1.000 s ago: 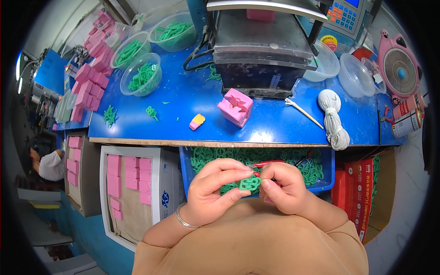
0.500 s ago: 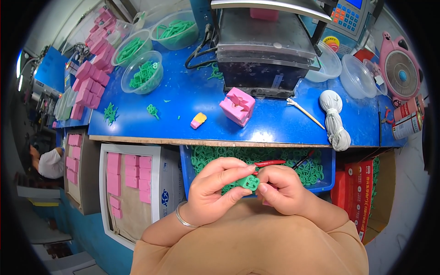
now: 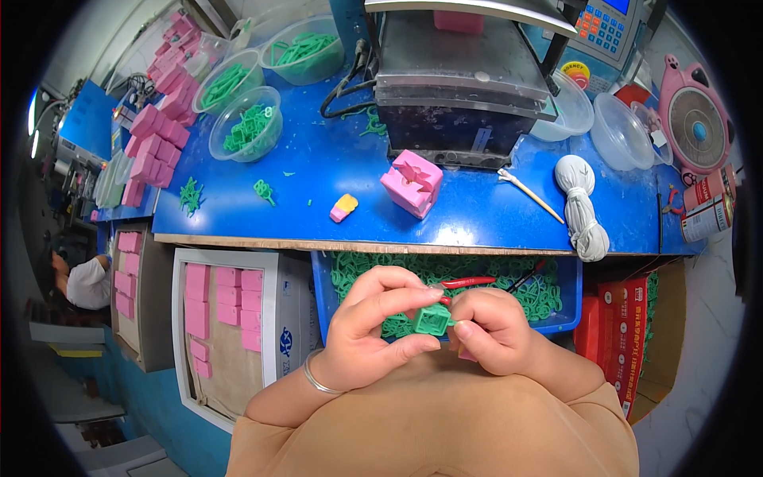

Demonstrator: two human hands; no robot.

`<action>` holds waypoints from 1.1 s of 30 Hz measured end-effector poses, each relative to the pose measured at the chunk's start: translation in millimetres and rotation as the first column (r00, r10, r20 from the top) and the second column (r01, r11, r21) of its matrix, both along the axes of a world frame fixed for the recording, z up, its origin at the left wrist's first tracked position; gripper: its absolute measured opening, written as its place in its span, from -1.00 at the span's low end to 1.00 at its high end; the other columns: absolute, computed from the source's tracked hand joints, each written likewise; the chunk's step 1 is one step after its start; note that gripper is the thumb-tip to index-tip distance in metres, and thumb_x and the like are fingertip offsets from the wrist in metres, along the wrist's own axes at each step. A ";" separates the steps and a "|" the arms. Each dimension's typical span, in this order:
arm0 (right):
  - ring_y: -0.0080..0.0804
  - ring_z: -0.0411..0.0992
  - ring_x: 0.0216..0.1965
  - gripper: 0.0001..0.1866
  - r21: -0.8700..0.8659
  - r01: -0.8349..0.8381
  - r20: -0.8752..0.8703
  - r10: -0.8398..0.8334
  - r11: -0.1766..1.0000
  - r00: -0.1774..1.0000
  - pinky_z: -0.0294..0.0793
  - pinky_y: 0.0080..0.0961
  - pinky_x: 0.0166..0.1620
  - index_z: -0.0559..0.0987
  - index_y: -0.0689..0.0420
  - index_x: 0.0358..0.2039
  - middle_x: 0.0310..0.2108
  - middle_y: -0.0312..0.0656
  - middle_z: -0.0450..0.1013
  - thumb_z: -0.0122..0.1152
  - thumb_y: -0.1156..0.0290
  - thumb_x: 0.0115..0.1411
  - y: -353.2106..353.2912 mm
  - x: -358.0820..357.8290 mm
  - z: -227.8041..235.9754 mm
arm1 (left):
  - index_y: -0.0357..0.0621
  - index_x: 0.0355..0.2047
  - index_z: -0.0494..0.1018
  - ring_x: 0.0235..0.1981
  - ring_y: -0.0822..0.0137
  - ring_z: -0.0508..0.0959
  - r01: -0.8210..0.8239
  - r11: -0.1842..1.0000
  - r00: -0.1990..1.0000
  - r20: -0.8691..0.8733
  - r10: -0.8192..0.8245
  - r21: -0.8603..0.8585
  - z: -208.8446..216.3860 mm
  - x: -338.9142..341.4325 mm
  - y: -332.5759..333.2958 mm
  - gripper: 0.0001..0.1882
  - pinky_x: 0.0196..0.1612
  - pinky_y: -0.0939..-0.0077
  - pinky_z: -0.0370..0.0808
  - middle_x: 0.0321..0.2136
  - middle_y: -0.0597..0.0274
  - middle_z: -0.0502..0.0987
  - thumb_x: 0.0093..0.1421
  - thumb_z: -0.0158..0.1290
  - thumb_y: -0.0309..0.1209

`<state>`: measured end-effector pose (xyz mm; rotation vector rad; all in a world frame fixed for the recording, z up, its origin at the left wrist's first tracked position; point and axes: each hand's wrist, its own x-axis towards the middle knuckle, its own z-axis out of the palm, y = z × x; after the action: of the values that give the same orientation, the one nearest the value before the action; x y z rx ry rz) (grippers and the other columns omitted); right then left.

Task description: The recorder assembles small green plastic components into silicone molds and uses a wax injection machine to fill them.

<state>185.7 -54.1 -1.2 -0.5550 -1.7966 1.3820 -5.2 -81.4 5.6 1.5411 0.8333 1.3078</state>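
A small green hollow square wax or plastic piece [image 3: 432, 320] shows between my hands, above the blue tray. My right hand [image 3: 494, 330] pinches its right edge between thumb and fingers. Around its left side my left hand [image 3: 377, 318] has thumb and index finger spread, with gaps to the piece; whether its other fingers touch it is hidden. A bit of pink shows beneath my right fingers, too covered to name. Behind the hands, the blue tray [image 3: 574, 318] holds many green pieces and a red-handled tool [image 3: 469, 282].
On the blue table [image 3: 334, 238] stand a pink mould block [image 3: 412, 184], a yellow-pink lump [image 3: 343, 208], a brush [image 3: 531, 195] and a white cloth bundle [image 3: 581, 208]. A press machine [image 3: 461, 103] is behind. Bowls of green pieces [image 3: 247, 127] and pink blocks [image 3: 159, 147] stand left.
The green piece has turned in my fingers, so its hollow square side now shows. My left thumb and index finger have spread apart from it; my right hand keeps its pinch.
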 end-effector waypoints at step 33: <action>-0.40 0.27 -0.73 -0.72 0.008 -0.047 -0.030 0.048 0.999 0.998 0.21 -0.45 -0.59 0.34 0.17 -0.65 -0.75 -0.28 0.29 -0.14 0.46 0.22 -0.2 -3.1 -0.5 | -0.36 -0.25 0.46 -0.33 0.37 0.46 0.086 0.991 0.990 -0.103 -0.096 -0.098 -0.5 -4.5 0.8 -0.57 -0.30 0.56 0.40 -0.35 0.12 0.46 -0.04 0.27 -0.28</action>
<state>182.6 -54.3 -1.8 -0.4881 -1.8006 1.4079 -9.7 -80.6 5.2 1.5674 0.8692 1.1128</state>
